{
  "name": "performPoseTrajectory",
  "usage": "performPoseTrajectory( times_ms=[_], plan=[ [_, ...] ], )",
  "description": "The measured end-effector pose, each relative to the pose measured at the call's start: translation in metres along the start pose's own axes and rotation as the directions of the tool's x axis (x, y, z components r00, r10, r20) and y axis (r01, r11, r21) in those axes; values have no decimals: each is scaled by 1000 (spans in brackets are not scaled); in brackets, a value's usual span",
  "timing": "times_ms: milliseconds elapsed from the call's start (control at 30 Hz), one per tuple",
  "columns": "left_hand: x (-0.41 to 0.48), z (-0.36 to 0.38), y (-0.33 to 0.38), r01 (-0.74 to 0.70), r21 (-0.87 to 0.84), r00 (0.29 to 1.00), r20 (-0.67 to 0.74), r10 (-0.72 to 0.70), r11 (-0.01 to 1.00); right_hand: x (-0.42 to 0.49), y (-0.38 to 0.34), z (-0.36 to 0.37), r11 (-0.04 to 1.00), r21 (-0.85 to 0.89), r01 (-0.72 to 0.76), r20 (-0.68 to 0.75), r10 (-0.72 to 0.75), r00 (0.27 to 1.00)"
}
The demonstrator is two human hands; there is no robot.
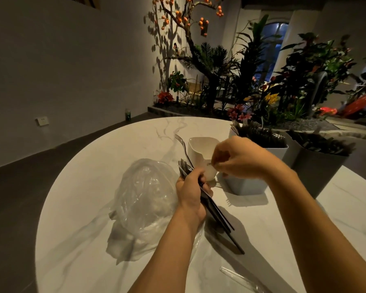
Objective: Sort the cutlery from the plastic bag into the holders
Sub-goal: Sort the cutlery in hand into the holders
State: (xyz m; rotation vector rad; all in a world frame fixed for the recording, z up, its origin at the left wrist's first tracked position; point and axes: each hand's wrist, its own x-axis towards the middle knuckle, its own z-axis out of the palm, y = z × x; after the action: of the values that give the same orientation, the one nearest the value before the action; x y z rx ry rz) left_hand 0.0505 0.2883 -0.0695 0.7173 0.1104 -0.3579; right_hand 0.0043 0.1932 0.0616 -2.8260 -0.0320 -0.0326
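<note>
Cutlery bundle (207, 199) gripped in left hand (191, 193) over tabletop (93, 166); right hand (239, 159) curled at white holder (199, 151), grip contents unclear. Plastic bag (146, 195) alongside.

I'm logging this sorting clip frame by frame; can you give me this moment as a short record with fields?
left hand: left hand grips a bundle of cutlery, fork heads up, dark handles pointing down toward the table
right hand: right hand hovers in front of the white holder, fingers curled; blurred, so any held piece cannot be told
white holder: one fork leans at its left side
other holders: pale holder and grey holder, both with cutlery
plastic bag: plastic bag crumpled on the marble table, left of the hands
</note>
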Motion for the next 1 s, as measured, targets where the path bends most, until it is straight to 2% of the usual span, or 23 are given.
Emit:
performPoseTrajectory(
  times_ms=[67, 133, 200, 300, 367, 500, 600, 767, 867, 1000],
  plan=[
    [2, -2, 1, 6, 0, 1000, 7, -6, 1000, -24, -3, 2, 999, -22, -32, 275, 37, 961],
    [5, -4, 1, 9, -3, 1000, 11, -9, 1000, -39, -6, 10, 997, -63, -53, 473, 77, 878],
    [8, -5, 1, 12, -8, 1000, 10, -12, 1000, -46, -10, 22, 992, -118, -49, 608, 111, 786],
    [11, -8, 0, 13, -3, 1000, 8, -13, 1000, -54, -15, 38, 985, -168, -44, 705, 151, 693],
    [10, -8, 0, 10, 3, 1000, 13, -10, 1000, -57, -17, 47, 975, -223, -9, 707, 168, 687],
    [8, -8, 0, 4, 17, 1000, 30, -4, 1000, -60, -21, 58, 943, -324, 71, 650, 168, 741],
    [7, -8, 1, 0, 33, 999, 39, -1, 999, -61, -24, 60, 946, -310, 94, 642, 135, 754],
    [6, -8, 2, -7, 64, 999, 53, 4, 998, -57, -21, 64, 953, -270, 135, 676, 88, 732],
    [7, -9, 2, 3, 64, 998, 58, -7, 998, -57, -15, 60, 974, -185, 133, 667, 25, 744],
    [10, -10, 2, 18, 16, 997, 77, -19, 1000, -54, -1, 41, 989, 106, 103, 518, -143, 843]
  ],
)
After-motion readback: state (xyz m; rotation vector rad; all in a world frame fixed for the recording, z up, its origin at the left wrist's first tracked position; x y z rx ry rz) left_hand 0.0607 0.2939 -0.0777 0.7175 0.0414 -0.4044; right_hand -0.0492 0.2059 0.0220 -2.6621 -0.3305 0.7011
